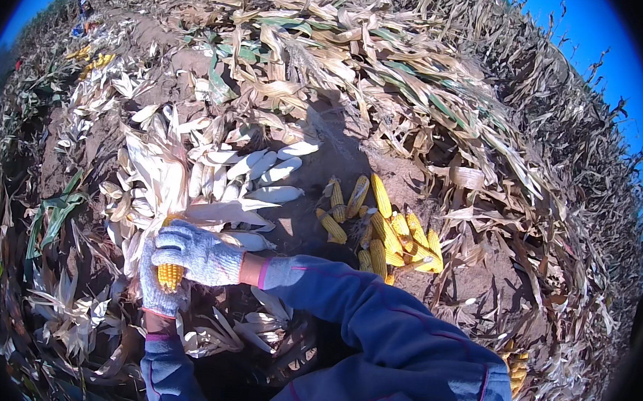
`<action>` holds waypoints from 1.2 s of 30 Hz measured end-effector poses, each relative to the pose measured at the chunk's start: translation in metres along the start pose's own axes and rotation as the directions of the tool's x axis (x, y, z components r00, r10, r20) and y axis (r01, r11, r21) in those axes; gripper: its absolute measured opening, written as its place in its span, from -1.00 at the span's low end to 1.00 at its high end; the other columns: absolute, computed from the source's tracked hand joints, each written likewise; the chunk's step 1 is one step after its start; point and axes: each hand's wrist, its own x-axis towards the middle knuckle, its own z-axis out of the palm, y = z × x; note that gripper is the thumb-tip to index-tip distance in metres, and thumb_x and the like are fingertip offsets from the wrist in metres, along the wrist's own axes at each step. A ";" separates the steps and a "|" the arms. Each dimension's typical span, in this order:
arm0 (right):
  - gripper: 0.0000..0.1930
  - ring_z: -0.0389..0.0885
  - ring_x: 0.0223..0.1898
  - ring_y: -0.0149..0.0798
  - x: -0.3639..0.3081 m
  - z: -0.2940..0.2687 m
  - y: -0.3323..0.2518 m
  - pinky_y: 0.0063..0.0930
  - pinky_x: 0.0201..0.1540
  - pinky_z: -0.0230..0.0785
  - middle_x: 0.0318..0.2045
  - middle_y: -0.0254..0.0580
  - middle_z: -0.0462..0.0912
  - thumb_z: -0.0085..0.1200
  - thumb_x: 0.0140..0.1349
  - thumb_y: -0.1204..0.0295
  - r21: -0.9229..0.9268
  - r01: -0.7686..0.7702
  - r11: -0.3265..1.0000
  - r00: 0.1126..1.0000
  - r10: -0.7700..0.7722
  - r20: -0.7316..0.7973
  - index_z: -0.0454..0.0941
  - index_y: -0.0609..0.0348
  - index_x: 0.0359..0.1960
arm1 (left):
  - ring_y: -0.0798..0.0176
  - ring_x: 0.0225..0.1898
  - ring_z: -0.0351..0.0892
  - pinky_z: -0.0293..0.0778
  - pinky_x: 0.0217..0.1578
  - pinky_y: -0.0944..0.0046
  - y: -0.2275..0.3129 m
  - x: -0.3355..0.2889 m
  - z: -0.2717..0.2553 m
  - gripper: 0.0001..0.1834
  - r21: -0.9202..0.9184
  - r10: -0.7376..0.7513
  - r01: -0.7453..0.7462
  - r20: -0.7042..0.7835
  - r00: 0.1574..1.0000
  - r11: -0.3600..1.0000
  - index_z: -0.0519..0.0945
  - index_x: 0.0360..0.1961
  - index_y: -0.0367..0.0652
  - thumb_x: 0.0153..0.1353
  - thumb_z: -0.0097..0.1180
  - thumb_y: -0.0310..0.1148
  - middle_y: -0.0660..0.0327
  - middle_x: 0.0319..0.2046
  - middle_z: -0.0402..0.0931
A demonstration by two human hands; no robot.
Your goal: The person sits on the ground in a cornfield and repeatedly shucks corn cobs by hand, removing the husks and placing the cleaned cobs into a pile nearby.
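An ear of corn [170, 278] with yellow kernels is held between my two hands, which wear pale knit gloves. My right hand [209, 256] is closed over the middle of the ear from the right. My left hand [157, 291] wraps it from the left and below, its fingers partly hidden. Pale husk leaves [161, 171] fan out beyond the gloves at the far end of the ear; whether they are still attached there is hidden by my hands. Just past my hands lies a heap of ears in whitish husks [245, 167].
Husked yellow cobs [386, 231] are piled on bare soil right of centre, with more cobs [516, 370] at lower right. Cut dry stalks [391, 64] lie across the far side. Loose husks [67, 317] litter the lower left. Far off at upper left is another person [86, 11].
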 end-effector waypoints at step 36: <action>-0.75 0.61 -0.22 -0.36 -0.029 0.001 0.072 -0.51 -0.13 0.47 -0.22 -0.26 0.62 0.09 0.23 0.52 0.925 -0.338 -0.176 0.513 0.789 0.338 0.54 0.29 -0.06 | 0.10 0.13 0.44 0.35 0.14 0.21 -0.055 -0.028 0.020 -0.10 0.965 0.160 -0.216 0.192 0.968 0.147 0.05 0.35 -0.34 0.05 0.26 -0.34 -0.04 0.09 0.40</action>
